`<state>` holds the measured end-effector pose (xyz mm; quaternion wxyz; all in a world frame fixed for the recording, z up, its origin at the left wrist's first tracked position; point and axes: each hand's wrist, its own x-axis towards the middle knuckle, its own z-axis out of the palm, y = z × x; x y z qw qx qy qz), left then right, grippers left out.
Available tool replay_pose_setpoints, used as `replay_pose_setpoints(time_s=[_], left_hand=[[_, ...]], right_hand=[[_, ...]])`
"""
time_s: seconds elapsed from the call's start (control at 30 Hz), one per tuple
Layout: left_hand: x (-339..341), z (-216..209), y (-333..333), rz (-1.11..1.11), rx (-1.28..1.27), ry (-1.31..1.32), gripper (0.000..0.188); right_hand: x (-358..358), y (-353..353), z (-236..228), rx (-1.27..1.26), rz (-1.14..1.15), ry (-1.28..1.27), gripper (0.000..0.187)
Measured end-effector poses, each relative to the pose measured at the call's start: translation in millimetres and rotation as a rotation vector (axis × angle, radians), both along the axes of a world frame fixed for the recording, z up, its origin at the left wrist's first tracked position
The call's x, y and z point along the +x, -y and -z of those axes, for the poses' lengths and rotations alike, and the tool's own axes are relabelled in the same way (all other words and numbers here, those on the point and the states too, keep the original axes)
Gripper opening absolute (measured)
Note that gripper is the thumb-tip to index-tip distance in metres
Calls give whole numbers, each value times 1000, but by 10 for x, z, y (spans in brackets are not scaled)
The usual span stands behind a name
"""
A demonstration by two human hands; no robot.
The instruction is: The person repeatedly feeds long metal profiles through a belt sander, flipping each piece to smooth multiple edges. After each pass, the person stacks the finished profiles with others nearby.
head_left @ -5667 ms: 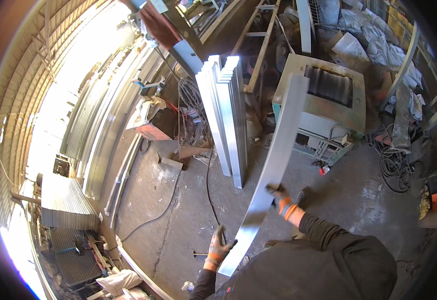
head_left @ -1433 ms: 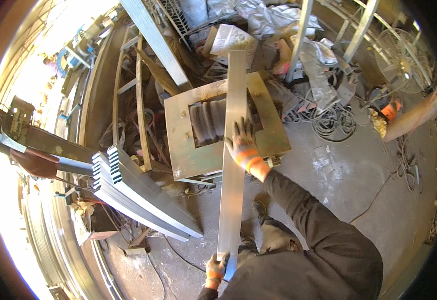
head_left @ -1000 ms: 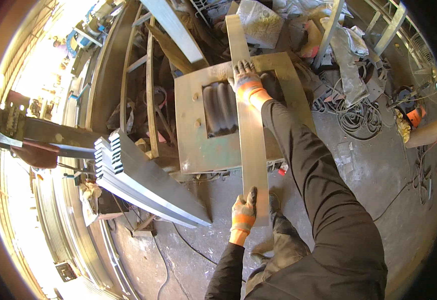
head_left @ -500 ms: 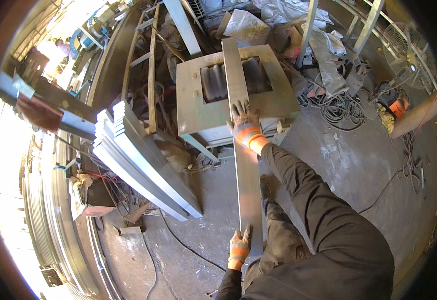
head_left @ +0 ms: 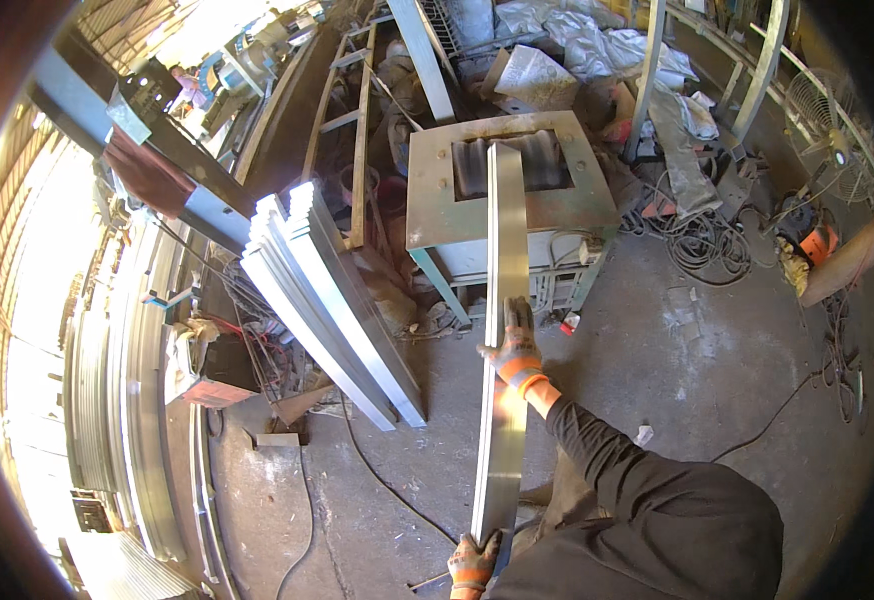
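Note:
A long, flat silver metal bar (head_left: 506, 240) runs from near my body to a low box-shaped machine (head_left: 437, 215), its far end over the dark opening in the machine's top. My left hand (head_left: 474, 562), in a grey and orange work glove, grips the near end. Farther up, my right hand (head_left: 519, 350), gloved alike, holds the bar about midway, thumb across the left edge and fingers over the top. The bar is tipped so a bright narrow side shows along its left. In the opening sit dark ridged pieces (head_left: 472, 167).
Left of the machine leans a stack of silver bars (head_left: 327, 300). Cables cross the floor, with a coil (head_left: 702, 250) at the right. A fan (head_left: 822, 125) stands at the far right, and silvery sheeting (head_left: 607, 45) lies behind. A box (head_left: 212, 370) sits at the left.
Both hands have drawn the bar back toward my body, its far end now over the machine's opening. The bar has tilted, showing its left side. The view has shifted.

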<state>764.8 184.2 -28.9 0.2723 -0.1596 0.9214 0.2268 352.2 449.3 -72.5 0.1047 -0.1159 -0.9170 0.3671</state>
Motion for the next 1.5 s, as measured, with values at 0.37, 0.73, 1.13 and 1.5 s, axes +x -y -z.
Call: replay_pose_setpoints(time_s=[0.37,0.73,1.13,1.5], left_hand=[[-2947,603,-1363,-340,1132,402,85],[-5835,637,-3170,-195,1199,-25,104],[-3342,385,-2093,-347,1259,184,88],[145,531,-439,-280,1125,242,114]], right_hand=[[-2817,-1784,213,-557,83,-254,81],[-5897,-2905,-249,404,60,20,77],[-3335,-1748,-462,327,79,232,89],[248,-316,-310,327,-14,158,90]])
